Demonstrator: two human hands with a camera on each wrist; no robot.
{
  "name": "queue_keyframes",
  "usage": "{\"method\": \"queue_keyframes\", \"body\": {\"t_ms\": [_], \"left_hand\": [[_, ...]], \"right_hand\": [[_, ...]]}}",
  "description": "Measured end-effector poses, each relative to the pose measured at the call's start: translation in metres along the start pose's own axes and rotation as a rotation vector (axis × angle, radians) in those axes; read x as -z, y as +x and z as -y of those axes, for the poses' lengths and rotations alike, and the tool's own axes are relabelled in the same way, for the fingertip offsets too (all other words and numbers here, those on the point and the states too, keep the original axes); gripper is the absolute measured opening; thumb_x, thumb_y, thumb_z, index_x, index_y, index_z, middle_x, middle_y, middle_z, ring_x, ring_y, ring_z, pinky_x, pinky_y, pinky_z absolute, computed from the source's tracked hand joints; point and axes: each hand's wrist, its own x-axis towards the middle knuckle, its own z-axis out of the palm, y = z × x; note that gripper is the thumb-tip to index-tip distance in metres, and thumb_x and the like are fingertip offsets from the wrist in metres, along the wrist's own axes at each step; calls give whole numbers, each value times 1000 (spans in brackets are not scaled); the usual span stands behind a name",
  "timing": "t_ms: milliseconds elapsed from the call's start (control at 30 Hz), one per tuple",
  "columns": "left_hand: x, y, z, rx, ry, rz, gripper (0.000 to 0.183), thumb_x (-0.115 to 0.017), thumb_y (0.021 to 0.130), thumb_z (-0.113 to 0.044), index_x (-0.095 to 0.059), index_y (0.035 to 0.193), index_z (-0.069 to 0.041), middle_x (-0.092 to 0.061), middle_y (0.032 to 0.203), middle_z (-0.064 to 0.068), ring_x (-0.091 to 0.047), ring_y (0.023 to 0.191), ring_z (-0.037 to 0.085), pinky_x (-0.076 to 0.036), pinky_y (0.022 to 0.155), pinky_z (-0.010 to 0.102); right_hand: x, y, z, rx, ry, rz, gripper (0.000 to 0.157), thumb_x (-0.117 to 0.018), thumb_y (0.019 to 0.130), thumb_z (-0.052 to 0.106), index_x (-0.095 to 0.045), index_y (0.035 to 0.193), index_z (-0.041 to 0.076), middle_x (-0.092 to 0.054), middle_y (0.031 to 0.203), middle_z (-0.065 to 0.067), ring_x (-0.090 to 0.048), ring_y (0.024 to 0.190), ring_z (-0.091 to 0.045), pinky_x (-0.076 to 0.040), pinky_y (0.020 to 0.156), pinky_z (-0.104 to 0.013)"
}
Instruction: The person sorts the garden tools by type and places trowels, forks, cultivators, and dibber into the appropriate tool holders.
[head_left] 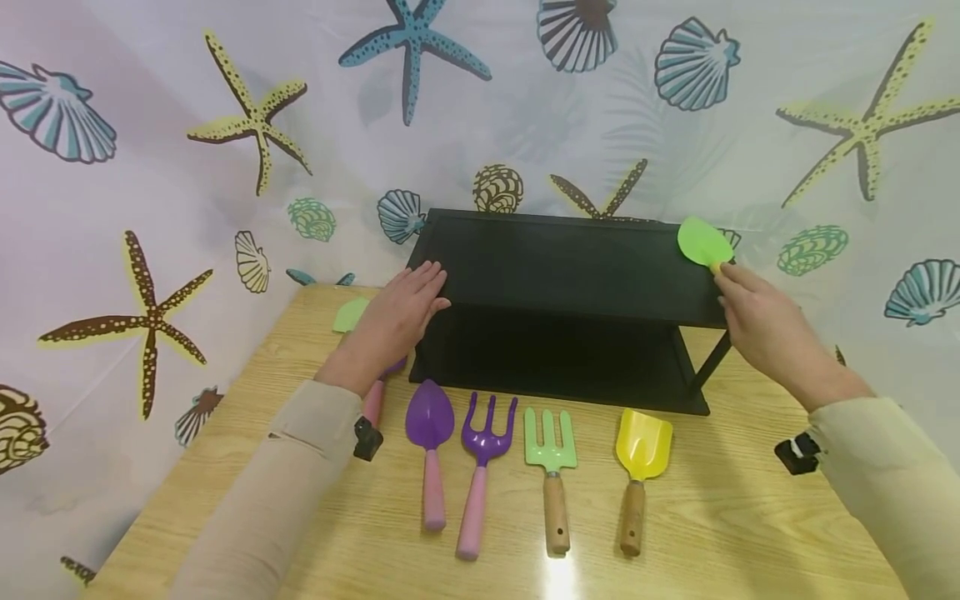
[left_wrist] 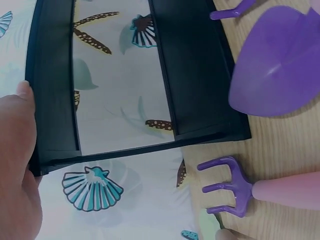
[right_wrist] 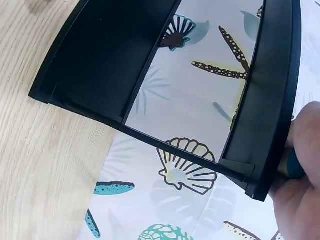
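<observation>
A black two-tier shelf (head_left: 555, 267) stands on the table. My left hand (head_left: 397, 312) rests on the left end of its top board, fingers extended; in the left wrist view that hand (left_wrist: 17, 165) touches the board's edge. At the opposite end my right hand (head_left: 768, 325) grips a green hand trowel (head_left: 703, 242) by its mostly hidden handle, its blade over the top board's back right corner. In the right wrist view the right hand (right_wrist: 302, 175) is beside the shelf's edge (right_wrist: 277, 100).
In front of the shelf lie a purple trowel (head_left: 431, 417), a purple fork (head_left: 486, 437), a green fork (head_left: 551, 446) and a yellow shovel (head_left: 643, 446). Partly behind the left arm are another purple-and-pink fork (left_wrist: 232, 187) and a green tool (head_left: 350, 315). A patterned cloth (head_left: 480, 108) hangs behind.
</observation>
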Motion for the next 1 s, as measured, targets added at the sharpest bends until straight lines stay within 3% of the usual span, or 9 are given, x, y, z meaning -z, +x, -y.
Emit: {"method": "queue_keyframes", "body": {"t_ms": [300,600,1000], "left_hand": [[-4,-1,-3,15,-17,-61,52,-46,105,-29,-44,147,1,-44,153,18,-37,147,28,-27,124,43],[-9,-3,-4,39,-7,-74,52,-43,106,-31,-43,148,-1,-44,154,16,-37,147,27,-27,124,43],[-9,-3,-6,61,-10,-63,53,-44,106,-32,-42,149,-2,-42,156,15,-35,148,27,-26,124,43]], "right_hand": [[0,-3,-1,-24,23,44,43,-48,101,1,-43,139,-18,-38,147,-37,-39,134,-56,-39,105,-67],[0,-2,2,-122,86,106,45,-39,106,16,-43,140,-13,-30,155,-31,-30,141,-53,-31,111,-67],[0,-3,1,-95,107,-17,43,-43,104,17,-49,137,-10,-39,149,-32,-38,135,-54,-33,110,-67]]}}
